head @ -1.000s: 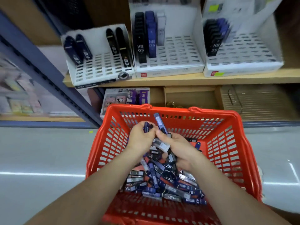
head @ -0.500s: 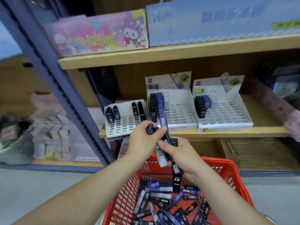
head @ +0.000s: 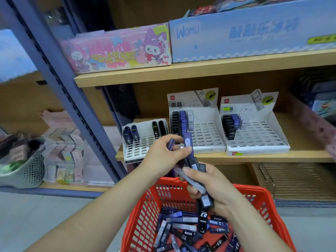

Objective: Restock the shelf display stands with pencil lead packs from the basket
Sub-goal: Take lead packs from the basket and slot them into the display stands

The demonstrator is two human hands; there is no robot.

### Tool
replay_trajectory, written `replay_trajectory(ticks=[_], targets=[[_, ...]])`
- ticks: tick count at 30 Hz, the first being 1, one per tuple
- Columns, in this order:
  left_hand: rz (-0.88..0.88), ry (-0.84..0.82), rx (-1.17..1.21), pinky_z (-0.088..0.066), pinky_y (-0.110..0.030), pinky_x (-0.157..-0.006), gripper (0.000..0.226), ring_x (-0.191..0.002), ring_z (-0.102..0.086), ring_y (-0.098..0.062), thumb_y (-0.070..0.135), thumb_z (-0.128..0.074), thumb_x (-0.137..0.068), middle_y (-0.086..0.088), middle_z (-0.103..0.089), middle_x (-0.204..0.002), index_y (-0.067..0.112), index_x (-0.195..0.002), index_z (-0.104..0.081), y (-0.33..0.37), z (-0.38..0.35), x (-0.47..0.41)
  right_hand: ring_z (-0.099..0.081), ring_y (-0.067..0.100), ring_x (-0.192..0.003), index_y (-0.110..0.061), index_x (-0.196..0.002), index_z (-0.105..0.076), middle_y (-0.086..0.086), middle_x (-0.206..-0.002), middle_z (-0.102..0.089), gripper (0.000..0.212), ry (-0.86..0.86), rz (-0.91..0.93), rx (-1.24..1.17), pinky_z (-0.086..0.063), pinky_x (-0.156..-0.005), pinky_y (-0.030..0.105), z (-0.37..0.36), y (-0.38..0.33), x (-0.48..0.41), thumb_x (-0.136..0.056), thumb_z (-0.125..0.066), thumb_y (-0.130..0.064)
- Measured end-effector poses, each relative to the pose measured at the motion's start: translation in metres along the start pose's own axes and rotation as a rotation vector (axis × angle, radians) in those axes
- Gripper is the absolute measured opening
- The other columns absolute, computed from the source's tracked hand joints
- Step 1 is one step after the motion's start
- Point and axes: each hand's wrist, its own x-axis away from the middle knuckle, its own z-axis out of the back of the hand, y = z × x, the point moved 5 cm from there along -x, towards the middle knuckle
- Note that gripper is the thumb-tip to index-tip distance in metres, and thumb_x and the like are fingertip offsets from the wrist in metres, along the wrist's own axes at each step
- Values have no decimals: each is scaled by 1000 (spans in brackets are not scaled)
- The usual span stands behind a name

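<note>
A red plastic basket [head: 143,211] below holds several blue and black pencil lead packs [head: 183,226]. My left hand [head: 163,157] pinches blue lead packs [head: 187,142], lifted in front of the shelf. My right hand [head: 209,182] grips a bundle of several packs [head: 203,200] just above the basket rim. Three white slotted display stands sit on the wooden shelf: a left stand [head: 143,140], a middle stand [head: 203,135] and a right stand [head: 258,135]. Each has a few packs at its back left and many open slots.
A blue steel upright [head: 60,84] runs diagonally at left. The upper shelf [head: 200,70] carries a pink cartoon box [head: 118,50] and a pale blue box [head: 254,31]. A grey-green basket [head: 21,171] sits low at left. A wire tray [head: 294,180] lies under the shelf.
Both hands rose out of the basket with packs and now hang before the stands. The view tilted up from the basket toward the shelves.
</note>
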Motion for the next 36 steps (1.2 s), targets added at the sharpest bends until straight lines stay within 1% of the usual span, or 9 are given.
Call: replay_trajectory(ticks=[6, 10, 14, 17, 25, 28, 32, 34, 36], targets=[[74, -99, 55, -29, -16, -37, 17, -42, -36, -7, 25, -66, -88, 12, -46, -47, 17, -103, -66, 12, 15, -4, -48, 12, -39, -5, -79, -61, 5, -57, -56, 10, -101, -38, 45, -39, -39, 18, -4, -3, 4, -86, -67, -9], [94, 83, 215, -26, -17, -35, 7, -44, -38, -9, 22, -61, -92, 1, -48, -53, 16, -96, -62, 10, 36, -10, -50, 13, -42, 2, -92, -65, 7, -64, -59, 19, -110, -43, 43, -42, -42, 18, 4, 0, 3, -81, -70, -14], [45, 225, 221, -26, -19, -35, 6, -51, -38, -16, 20, -61, -93, -12, -52, -69, 19, -87, -60, 10, 57, -12, -51, 12, -45, 2, -100, -70, 15, -84, -62, 26, -30, -42, -141, -40, -40, 19, 15, 8, 1, -80, -68, -15], [46, 261, 215, -26, -19, -36, 6, -52, -39, -17, 20, -62, -92, -17, -55, -75, 18, -87, -60, 11, 60, -10, -53, 12, -48, 7, -111, -64, 13, -79, -61, 39, 48, -37, -311, -40, -37, 18, 19, 9, -1, -78, -66, -15], [107, 206, 295, -32, -16, -35, 11, -42, -47, -13, 15, -64, -89, -4, -52, -57, 15, -83, -55, 9, 22, 12, -54, 13, -58, -2, -101, -65, 7, -68, -62, 31, 237, 105, -569, -43, -39, 17, 22, -21, -6, -74, -68, -16], [-120, 146, -31, -43, -19, -45, 12, -45, -50, -11, 18, -69, -85, 2, -55, -52, 18, -80, -59, 25, 14, 24, -55, 11, -57, -3, -100, -63, 6, -70, -60, 22, 225, 103, -705, -43, -40, 17, 27, -26, -10, -81, -66, -15], [-831, 67, -922, -47, -27, -46, 9, -56, -51, -7, 30, -61, -87, 12, -55, -68, 23, -83, -58, 48, -10, 49, -48, 9, -47, -5, -92, -66, 6, -66, -58, 21, 187, 66, -652, -42, -42, 18, 28, -24, -16, -77, -69, -20], [-1042, -5, -1037, -50, -32, -45, 6, -66, -61, -19, 19, -56, -92, 0, -65, -81, 15, -88, -58, 46, -19, 57, -45, 10, -44, -9, -87, -69, 4, -65, -57, 17, 160, 29, -608, -41, -45, 20, 25, -22, -16, -76, -69, -22], [-1140, -15, -1076, -52, -33, -46, 24, -71, -66, -23, 14, -46, -100, -8, -70, -90, 9, -86, -65, 48, -23, 64, -46, 11, -43, -8, -92, -70, 6, -64, -57, 18, 166, 18, -531, -42, -43, 20, 25, -22, -13, -78, -68, -20]])
